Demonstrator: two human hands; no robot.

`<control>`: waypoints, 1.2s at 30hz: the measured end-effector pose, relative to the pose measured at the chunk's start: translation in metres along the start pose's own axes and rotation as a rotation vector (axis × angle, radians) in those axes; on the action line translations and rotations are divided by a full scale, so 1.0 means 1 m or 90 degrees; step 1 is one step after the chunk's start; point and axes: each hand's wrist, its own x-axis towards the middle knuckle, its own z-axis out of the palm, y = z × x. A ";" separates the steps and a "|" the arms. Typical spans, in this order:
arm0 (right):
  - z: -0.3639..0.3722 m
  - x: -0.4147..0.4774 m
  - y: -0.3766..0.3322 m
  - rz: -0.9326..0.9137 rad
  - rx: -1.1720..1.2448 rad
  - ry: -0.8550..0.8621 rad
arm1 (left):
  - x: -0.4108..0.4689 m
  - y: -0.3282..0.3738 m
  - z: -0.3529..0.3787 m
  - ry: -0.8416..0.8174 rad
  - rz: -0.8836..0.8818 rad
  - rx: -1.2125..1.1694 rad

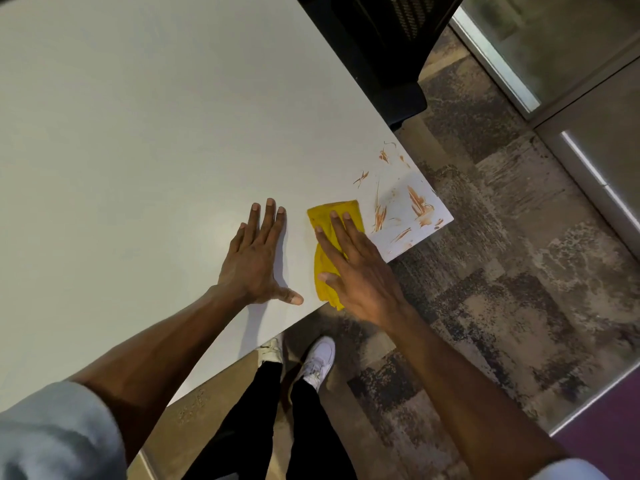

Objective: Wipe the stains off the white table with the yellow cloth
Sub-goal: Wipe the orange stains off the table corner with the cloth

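The white table (138, 133) fills the left and middle of the head view. Orange-brown smeared stains (408, 206) cover its near right corner. The yellow cloth (323, 220) lies crumpled on the table just left of the stains. My right hand (356, 268) lies flat on top of the cloth, fingers spread and pressing it down. My left hand (258, 254) rests flat on the bare table to the left of the cloth, fingers apart, holding nothing.
A black mesh chair (384, 46) stands at the table's far right side. Patterned carpet (502, 271) lies right of the table, with glass wall panels (554, 64) beyond it. My legs and white shoes (318, 362) are under the near edge.
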 end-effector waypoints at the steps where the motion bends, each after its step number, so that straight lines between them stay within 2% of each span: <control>1: 0.002 0.004 -0.004 0.010 -0.013 -0.015 | 0.000 0.000 0.000 0.000 0.002 0.005; 9: 0.022 -0.018 -0.048 0.131 -0.027 0.017 | -0.005 0.001 -0.006 -0.002 0.022 0.029; 17: 0.021 0.047 -0.038 0.254 -0.005 0.053 | 0.010 -0.005 -0.019 -0.018 0.059 0.085; 26: 0.033 -0.007 -0.080 0.254 0.001 0.057 | 0.063 -0.018 -0.054 -0.086 0.158 0.146; 33: 0.019 0.068 -0.016 0.307 -0.056 0.089 | 0.069 -0.018 -0.053 -0.109 0.172 0.118; 36: 0.019 0.078 -0.019 0.326 -0.062 0.097 | 0.069 -0.020 -0.051 -0.108 0.178 0.104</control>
